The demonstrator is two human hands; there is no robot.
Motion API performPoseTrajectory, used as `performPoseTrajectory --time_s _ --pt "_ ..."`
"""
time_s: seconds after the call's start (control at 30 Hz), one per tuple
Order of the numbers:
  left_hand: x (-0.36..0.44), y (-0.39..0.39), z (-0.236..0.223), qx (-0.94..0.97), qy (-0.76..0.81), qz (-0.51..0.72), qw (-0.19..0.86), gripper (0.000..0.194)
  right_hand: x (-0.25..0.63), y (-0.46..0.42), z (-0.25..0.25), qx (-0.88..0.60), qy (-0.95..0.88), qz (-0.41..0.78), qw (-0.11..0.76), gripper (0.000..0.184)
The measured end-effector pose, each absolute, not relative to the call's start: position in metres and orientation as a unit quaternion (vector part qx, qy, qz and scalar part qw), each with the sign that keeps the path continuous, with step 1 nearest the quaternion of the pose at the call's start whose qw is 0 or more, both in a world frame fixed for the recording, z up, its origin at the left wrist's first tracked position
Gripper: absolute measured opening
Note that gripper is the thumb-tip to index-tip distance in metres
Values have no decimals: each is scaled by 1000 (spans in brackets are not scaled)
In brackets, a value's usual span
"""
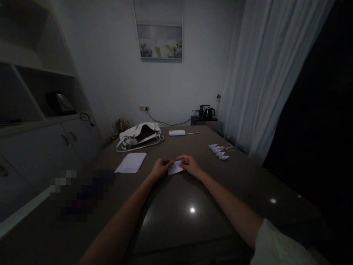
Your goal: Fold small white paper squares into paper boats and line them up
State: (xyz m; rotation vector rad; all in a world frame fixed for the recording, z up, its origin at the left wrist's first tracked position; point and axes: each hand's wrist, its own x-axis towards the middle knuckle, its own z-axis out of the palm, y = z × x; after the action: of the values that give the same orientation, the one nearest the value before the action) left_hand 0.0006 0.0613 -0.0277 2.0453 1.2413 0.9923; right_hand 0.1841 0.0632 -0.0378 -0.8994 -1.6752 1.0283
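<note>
Between my two hands is a small folded piece of white paper [174,168], held just over the dark table. My left hand [161,167] pinches its upper left edge between thumb and fingers. At the right edge, my right hand [190,165] grips it with the thumb on top and the index finger bent behind. To the left lies a stack of white paper sheets [131,162]. Several small folded paper shapes [218,151] with pointed tips stand in a row on the right.
A white handbag [140,136] lies at the back left of the table [176,213]. Farther back rests a white power bank [177,133] with a short cable. Tiny light bits are scattered beside the folded shapes. A pixelated patch covers the table's left side.
</note>
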Motion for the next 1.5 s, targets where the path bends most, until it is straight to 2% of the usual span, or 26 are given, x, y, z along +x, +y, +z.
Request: performPoseTrajectory --time_s 0.33,0.5,0.77,1.2,1.5 --pt "1 57 -23 782 464 349 226 42 182 61 -35 -372 -680 434 458 27" --pt "5 54 -21 788 452 345 235 43 181 62 -37 -373 -691 408 465 13" --pt "9 51 -23 791 433 342 265 43 181 63 -37 -375 -720 361 459 12" --pt "9 53 -22 799 425 339 258 44 182 66 -41 -401 -747 295 441 15" --pt "1 53 -18 790 444 333 260 43 190 67 -36 -404 -732 324 443 15"
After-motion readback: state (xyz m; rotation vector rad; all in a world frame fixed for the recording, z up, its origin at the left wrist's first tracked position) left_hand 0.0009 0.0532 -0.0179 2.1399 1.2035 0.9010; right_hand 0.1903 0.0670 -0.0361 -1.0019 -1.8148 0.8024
